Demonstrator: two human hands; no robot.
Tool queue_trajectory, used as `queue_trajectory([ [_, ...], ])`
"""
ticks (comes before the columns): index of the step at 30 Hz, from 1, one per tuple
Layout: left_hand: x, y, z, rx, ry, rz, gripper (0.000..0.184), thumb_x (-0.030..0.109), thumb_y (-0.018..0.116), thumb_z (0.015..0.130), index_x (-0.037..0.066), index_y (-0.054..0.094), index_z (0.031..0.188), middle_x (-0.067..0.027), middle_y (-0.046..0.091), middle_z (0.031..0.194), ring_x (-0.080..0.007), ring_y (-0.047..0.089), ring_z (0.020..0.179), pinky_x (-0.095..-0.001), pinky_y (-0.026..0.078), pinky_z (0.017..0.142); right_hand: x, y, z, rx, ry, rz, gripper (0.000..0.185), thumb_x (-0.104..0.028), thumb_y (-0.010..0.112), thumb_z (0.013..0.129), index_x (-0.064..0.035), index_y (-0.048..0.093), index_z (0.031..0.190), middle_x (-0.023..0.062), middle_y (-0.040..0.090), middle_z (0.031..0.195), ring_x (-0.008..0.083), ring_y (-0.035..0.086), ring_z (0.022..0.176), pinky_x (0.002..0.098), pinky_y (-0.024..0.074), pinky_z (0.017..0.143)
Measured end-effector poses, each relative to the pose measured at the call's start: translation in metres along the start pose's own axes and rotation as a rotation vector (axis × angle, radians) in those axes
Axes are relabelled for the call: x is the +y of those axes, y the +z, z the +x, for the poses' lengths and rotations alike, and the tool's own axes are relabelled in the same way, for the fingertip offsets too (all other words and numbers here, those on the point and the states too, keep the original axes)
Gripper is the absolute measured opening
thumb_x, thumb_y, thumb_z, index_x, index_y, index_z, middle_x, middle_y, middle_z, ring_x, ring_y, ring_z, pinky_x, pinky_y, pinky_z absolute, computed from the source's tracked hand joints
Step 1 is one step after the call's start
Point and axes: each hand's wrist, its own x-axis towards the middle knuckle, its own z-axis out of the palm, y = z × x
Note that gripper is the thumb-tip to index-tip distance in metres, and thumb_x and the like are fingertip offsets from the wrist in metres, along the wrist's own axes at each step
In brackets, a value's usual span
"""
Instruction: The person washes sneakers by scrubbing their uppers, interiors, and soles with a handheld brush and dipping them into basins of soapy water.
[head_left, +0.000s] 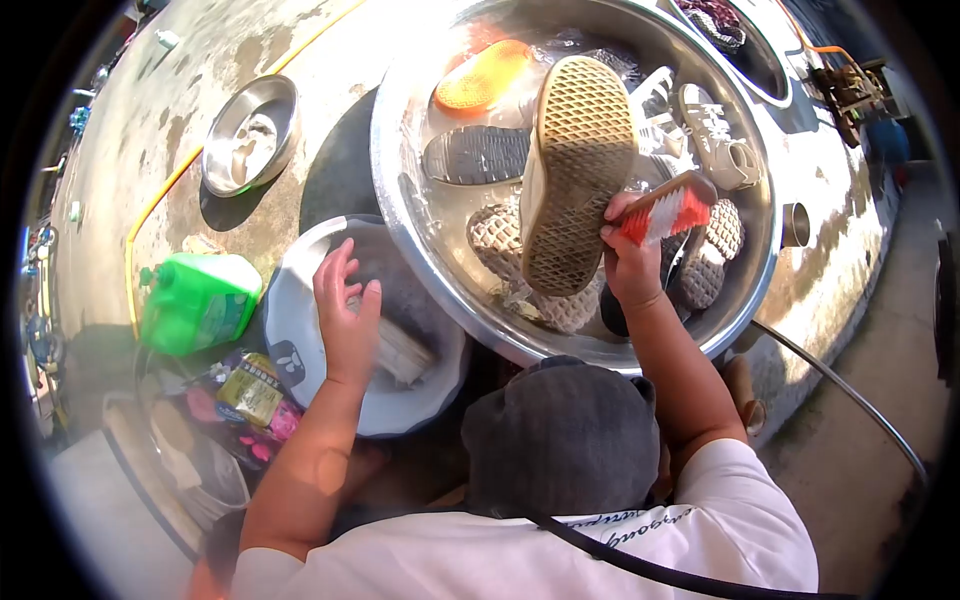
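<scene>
My right hand (635,265) grips the wooden back of a scrub brush (672,208) with red and white bristles. Beside its fingertips, a shoe (580,175) with a tan patterned sole faces up over the large metal basin (392,180); whether the same hand also supports it, I cannot tell. Over a pale plastic basin (290,300), my left hand (348,318) is open with nothing in it. A whitish blurred object (400,355) lies in that plastic basin.
Sneakers (715,140), dark soles (478,155) and an orange insole (483,78) lie in the metal basin. To the left are a green jug (200,303), a detergent bag (255,395) and a small metal bowl (285,105). A yellow hose (160,200) crosses the concrete.
</scene>
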Motion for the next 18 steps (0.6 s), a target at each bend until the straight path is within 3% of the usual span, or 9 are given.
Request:
queue_trajectory([
  [2,0.032,0.015,0.013,-0.094,0.010,-0.121,0.061,0.011,0.063,0.087,0.011,0.041,0.144,-0.0114,0.039,0.139,-0.0247,0.047,0.124,-0.0399,0.042,0.101,0.018,-0.002,0.006,-0.113,-0.182,-0.210,0.026,0.005,0.063,0.072,-0.0082,0.055,0.092,0.0038,0.054,0.092,0.0181,0.054,0.089,0.0385,0.0332,0.106],
  [5,0.063,0.041,0.023,-0.267,0.099,-0.210,0.068,0.016,0.066,0.088,0.010,0.035,0.148,-0.0124,0.036,0.143,-0.0264,0.047,0.126,-0.0411,0.042,0.102,0.019,0.016,0.005,-0.185,-0.215,-0.074,0.024,0.002,0.068,0.076,-0.0084,0.062,0.096,0.0063,0.055,0.101,0.0203,0.053,0.100,0.0372,0.0392,0.100],
  [7,0.076,0.057,0.030,-0.414,0.068,-0.360,0.088,0.026,0.072,0.085,0.010,0.019,0.154,-0.0145,0.032,0.148,-0.0286,0.044,0.131,-0.0425,0.040,0.106,0.016,0.025,0.005,-0.216,-0.322,-0.193,0.018,-0.002,0.072,0.078,-0.0095,0.066,0.094,0.0103,0.052,0.119,0.0220,0.051,0.113,0.0329,0.0416,0.095],
  [8,0.085,0.064,0.030,-0.421,0.070,-0.359,0.088,0.026,0.072,0.085,0.010,0.019,0.154,-0.0145,0.032,0.148,-0.0286,0.044,0.131,-0.0425,0.040,0.106,0.013,0.028,0.003,-0.208,-0.321,-0.195,0.018,-0.002,0.072,0.078,-0.0095,0.066,0.094,0.0103,0.052,0.119,0.0220,0.051,0.113,0.0329,0.0416,0.095],
  [11,0.096,0.083,0.034,-0.476,0.101,-0.511,0.121,0.037,0.081,0.076,0.010,-0.005,0.155,-0.0181,0.027,0.151,-0.0300,0.040,0.134,-0.0432,0.036,0.109,0.003,0.034,-0.004,-0.417,-0.195,-0.047,0.016,-0.004,0.072,0.080,-0.0096,0.066,0.094,0.0125,0.050,0.127,0.0229,0.053,0.113,0.0324,0.0419,0.095],
  [14,0.089,0.081,0.035,-0.434,-0.086,-0.666,0.109,0.029,0.080,0.079,0.005,0.004,0.153,-0.0152,0.038,0.144,-0.0255,0.045,0.128,-0.0394,0.041,0.105,-0.008,0.046,-0.003,-0.547,-0.302,-0.106,0.019,-0.008,0.070,0.083,-0.0090,0.066,0.101,0.0117,0.054,0.127,0.0242,0.056,0.115,0.0335,0.0420,0.098],
  [15,0.088,0.077,0.038,-0.373,-0.117,-0.653,0.084,0.020,0.077,0.083,0.000,0.026,0.147,-0.0116,0.050,0.134,-0.0208,0.051,0.121,-0.0357,0.043,0.101,-0.009,0.050,-0.007,-0.588,-0.130,0.010,0.021,-0.009,0.069,0.085,-0.0090,0.066,0.105,0.0118,0.056,0.125,0.0238,0.057,0.115,0.0339,0.0428,0.098],
  [17,0.084,0.066,0.038,-0.370,-0.121,-0.684,0.072,0.017,0.075,0.084,-0.001,0.035,0.141,-0.0105,0.054,0.129,-0.0194,0.054,0.118,-0.0346,0.044,0.099,-0.004,0.057,-0.011,-0.626,0.046,0.131,0.023,-0.010,0.068,0.086,-0.0089,0.065,0.110,0.0119,0.058,0.123,0.0235,0.058,0.114,0.0343,0.0436,0.097],
  [18,0.084,0.061,0.037,-0.365,-0.124,-0.714,0.060,0.013,0.074,0.085,-0.002,0.045,0.136,-0.0095,0.059,0.124,-0.0180,0.056,0.114,-0.0334,0.044,0.098,0.003,0.058,-0.010,-0.606,-0.015,0.079,0.021,-0.007,0.066,0.087,-0.0060,0.061,0.107,0.0127,0.057,0.123,0.0215,0.059,0.110,0.0326,0.0456,0.093],
])
